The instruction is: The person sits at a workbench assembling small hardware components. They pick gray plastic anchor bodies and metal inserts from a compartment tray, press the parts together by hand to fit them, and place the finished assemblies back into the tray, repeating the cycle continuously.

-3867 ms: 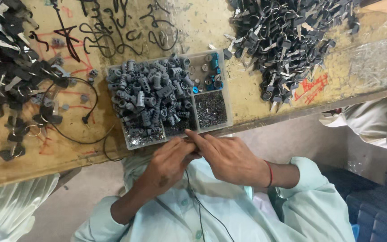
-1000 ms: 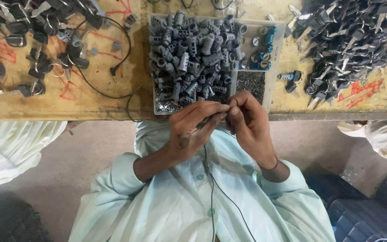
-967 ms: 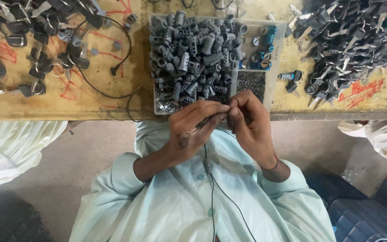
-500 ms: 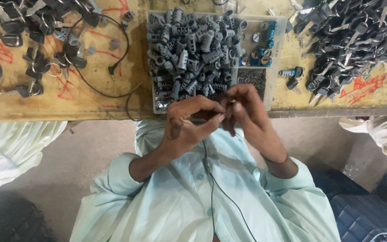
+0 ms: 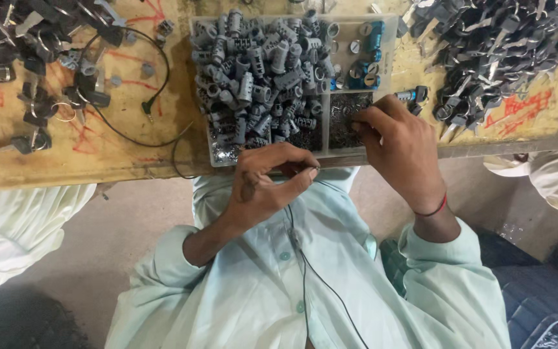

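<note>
Plastic tray [image 5: 209, 90]: sitting at upper centre on the wooden bench [image 5: 163, 148], its large compartment holding grey cylinders [image 5: 259, 71], a small one blue caps [image 5: 366, 48].
Right hand [image 5: 398, 145]: reaching into the lower right compartment, fingertips pressing among tiny dark parts [image 5: 343, 119]; grip on any piece cannot be told.
Left hand [image 5: 266, 184]: curling closed just below the tray, pinching a small part too hidden to identify.
Black cable [image 5: 130, 132]: lying left of the tray.
Dark metal pieces [image 5: 492, 45]: heaping at upper right.
</note>
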Action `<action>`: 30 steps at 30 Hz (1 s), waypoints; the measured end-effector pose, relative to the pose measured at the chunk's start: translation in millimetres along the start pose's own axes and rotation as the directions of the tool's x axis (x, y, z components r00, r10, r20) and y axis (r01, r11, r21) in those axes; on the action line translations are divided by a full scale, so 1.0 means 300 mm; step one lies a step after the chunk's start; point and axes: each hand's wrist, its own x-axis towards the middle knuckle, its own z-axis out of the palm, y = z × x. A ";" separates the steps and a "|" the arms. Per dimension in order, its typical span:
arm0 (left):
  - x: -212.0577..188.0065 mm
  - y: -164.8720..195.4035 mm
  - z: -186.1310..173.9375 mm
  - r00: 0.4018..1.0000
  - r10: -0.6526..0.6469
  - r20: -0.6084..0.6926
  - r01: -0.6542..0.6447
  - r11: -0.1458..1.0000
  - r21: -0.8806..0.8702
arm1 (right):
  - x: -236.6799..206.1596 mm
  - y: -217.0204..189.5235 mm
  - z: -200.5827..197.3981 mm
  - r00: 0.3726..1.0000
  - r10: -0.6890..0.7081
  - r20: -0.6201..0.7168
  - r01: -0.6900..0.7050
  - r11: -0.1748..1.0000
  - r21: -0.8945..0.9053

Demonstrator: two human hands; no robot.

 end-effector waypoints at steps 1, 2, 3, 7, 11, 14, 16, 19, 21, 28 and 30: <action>-0.001 0.001 0.000 1.000 -0.021 0.005 0.021 1.000 -0.008 | -0.001 -0.002 0.001 0.999 0.038 -0.015 -0.037 0.997 0.063; -0.001 0.001 0.000 0.999 -0.041 0.009 0.041 0.999 -0.016 | -0.002 -0.002 0.003 0.997 0.078 -0.027 -0.074 0.989 0.126; -0.001 0.002 0.001 1.000 -0.015 0.007 0.015 1.000 0.002 | -0.005 0.000 0.006 0.992 0.120 -0.037 -0.111 0.976 0.189; 0.003 0.003 0.009 1.000 0.011 0.002 -0.011 0.998 0.056 | -0.033 0.028 0.027 0.980 0.190 -0.058 -0.146 0.887 0.439; 0.002 0.004 0.018 0.998 -0.055 -0.018 0.056 0.998 0.043 | -0.057 0.059 0.053 0.966 0.255 -0.034 -0.208 0.852 0.481; -0.001 0.002 0.021 0.996 -0.088 -0.013 0.088 0.996 0.015 | -0.056 0.068 0.055 0.959 0.284 0.000 -0.255 0.860 0.443; -0.004 -0.002 0.023 0.997 -0.078 -0.012 0.078 0.996 0.041 | -0.055 0.059 0.042 0.956 0.292 0.034 -0.270 0.828 0.491; -0.006 -0.010 0.024 0.995 -0.102 0.002 0.102 0.995 -0.001 | -0.061 0.022 0.011 0.955 0.230 0.186 -0.293 0.647 0.705; -0.008 -0.016 0.024 0.984 -0.166 0.063 0.173 0.978 -0.118 | -0.071 -0.015 -0.010 0.938 0.049 0.342 -0.321 0.488 0.812; -0.006 -0.029 -0.005 0.923 -0.277 0.268 0.352 0.887 -0.298 | -0.061 -0.096 -0.048 0.946 -0.045 0.322 -0.155 0.808 0.568; -0.005 -0.026 -0.016 0.913 -0.252 0.320 0.349 0.889 -0.296 | -0.059 -0.097 -0.066 0.918 -0.020 0.396 -0.235 0.777 0.584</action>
